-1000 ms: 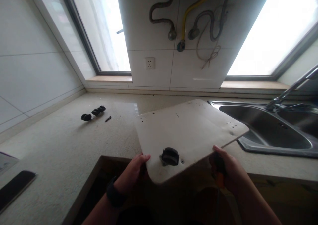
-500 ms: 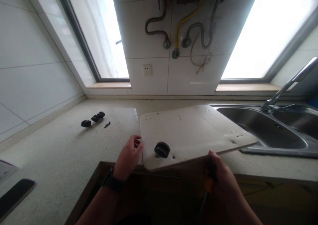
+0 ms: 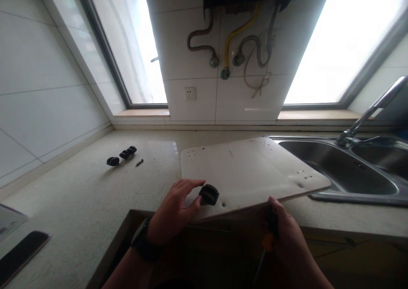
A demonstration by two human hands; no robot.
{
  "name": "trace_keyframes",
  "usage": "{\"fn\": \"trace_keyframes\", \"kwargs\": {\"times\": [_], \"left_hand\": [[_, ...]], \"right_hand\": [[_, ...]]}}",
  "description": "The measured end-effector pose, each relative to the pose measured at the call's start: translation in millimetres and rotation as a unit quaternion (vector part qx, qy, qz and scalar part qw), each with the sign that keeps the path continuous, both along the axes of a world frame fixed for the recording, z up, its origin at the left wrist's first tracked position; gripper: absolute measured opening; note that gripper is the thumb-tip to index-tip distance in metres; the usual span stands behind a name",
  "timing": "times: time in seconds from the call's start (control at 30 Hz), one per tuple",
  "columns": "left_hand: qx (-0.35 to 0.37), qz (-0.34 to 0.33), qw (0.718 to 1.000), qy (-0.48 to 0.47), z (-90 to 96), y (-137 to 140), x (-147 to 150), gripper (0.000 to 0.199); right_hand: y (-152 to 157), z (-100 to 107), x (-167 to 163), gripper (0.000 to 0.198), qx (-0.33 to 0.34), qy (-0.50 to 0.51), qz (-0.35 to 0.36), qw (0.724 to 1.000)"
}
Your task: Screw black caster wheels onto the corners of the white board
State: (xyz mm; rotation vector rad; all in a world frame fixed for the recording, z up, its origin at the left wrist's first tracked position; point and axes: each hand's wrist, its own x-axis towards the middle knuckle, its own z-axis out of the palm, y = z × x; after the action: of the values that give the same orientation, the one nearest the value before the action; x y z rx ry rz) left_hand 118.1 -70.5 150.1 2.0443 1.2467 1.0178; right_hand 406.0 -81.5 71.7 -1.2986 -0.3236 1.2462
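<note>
No lettering, label, brand, number or sign can be read anywhere

Two bare forearms (image 3: 126, 272) at the bottom of the frame. Left of centre, a black watch (image 3: 140, 234) with a broad dark strap (image 3: 150, 250) circles one wrist; the other wrist, towards lower right, is bare.

Left hand (image 3: 174, 206) at black caster (image 3: 210, 195)

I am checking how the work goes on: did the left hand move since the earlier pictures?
Yes. Against the wall socket, the left hand has moved rightward, from the left edge of the white board to the black caster.
</note>
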Motion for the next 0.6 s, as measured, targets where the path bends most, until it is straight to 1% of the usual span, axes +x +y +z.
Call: {"fn": "trace_keyframes", "kwargs": {"times": [0.07,0.17,0.27,0.33,0.43,0.53,0.6], "left_hand": [[-0.006,-0.008,1.000,-0.006,-1.1,-0.6,0.3,0.043],[-0.016,-0.011,1.000,-0.017,-1.6,-2.9,1.3,0.038],[-0.025,0.017,0.999,-0.025,-4.5,-7.0,0.9,0.034],[-0.037,0.035,0.998,-0.026,-8.9,-10.5,-0.8,0.035],[-0.049,0.055,0.997,-0.026,-17.3,-13.0,-5.0,0.036],[-0.008,0.061,0.998,-0.012,-22.4,-8.8,-9.2,0.048],[0.021,0.035,0.999,0.010,-21.6,-2.7,-10.9,0.061]], "right_hand": [[0.7,-1.5,0.6,0.041,-0.002,-0.007,0.002,1.000],[1.1,-4.1,1.3,0.042,-0.007,-0.004,0.001,1.000],[0.9,-6.6,2.0,0.043,0.004,-0.002,0.007,1.000],[0.7,-7.7,2.3,0.043,0.015,-0.005,0.006,1.000],[0.5,-7.9,2.3,0.043,0.011,-0.006,0.003,1.000],[0.0,-6.9,1.7,0.044,0.006,-0.012,0.006,1.000],[-0.6,-6.0,1.2,0.045,0.007,-0.016,0.007,1.000]]}}
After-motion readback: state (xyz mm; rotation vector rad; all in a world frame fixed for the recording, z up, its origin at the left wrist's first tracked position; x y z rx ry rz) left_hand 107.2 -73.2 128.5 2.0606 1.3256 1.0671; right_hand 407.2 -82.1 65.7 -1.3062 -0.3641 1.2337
